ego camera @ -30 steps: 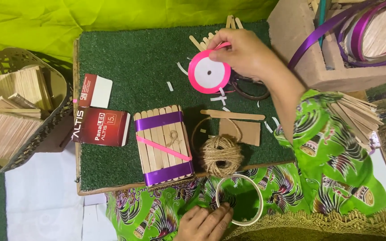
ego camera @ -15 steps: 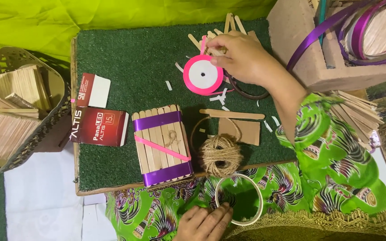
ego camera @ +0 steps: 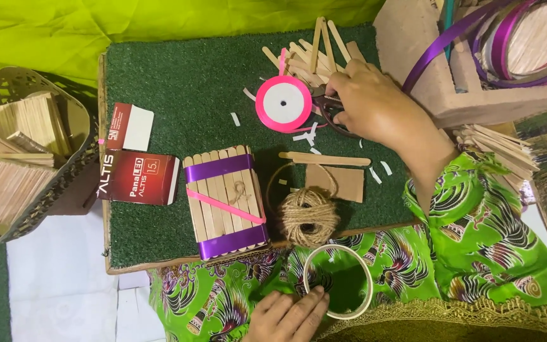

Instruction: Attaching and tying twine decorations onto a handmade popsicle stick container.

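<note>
Reaching across the green turf board (ego camera: 178, 82), the right hand (ego camera: 375, 104) is closing its fingers around the handles of a pair of scissors (ego camera: 329, 109), which are lying just right of the pink ribbon spool (ego camera: 283, 103); how fully the grip is clamped I cannot tell, since the hand is covering most of the tool. Taking that spool as the landmark: it is lying flat near the board's upper middle, with a pile of loose craft sticks (ego camera: 314, 54) just above it and small white paper scraps scattered below it. Further below the spool, a ball of jute twine (ego camera: 309, 216) is sitting at the board's near edge, and to the lower left of the spool a stick panel (ego camera: 225, 199) bound with purple and pink ribbon is resting flat. The left hand (ego camera: 286, 313) is lying well below the spool, on the lap, its fingers relaxed and touching a white ring (ego camera: 338, 281), not gripping it. The spool is probably light and stiff at its cardboard faces, while its satin ribbon is likely slippery and prone to unwinding, so pinching the flat faces or the rim would be the steadiest hold. The scissors are rigid and best taken by the loops.
</note>
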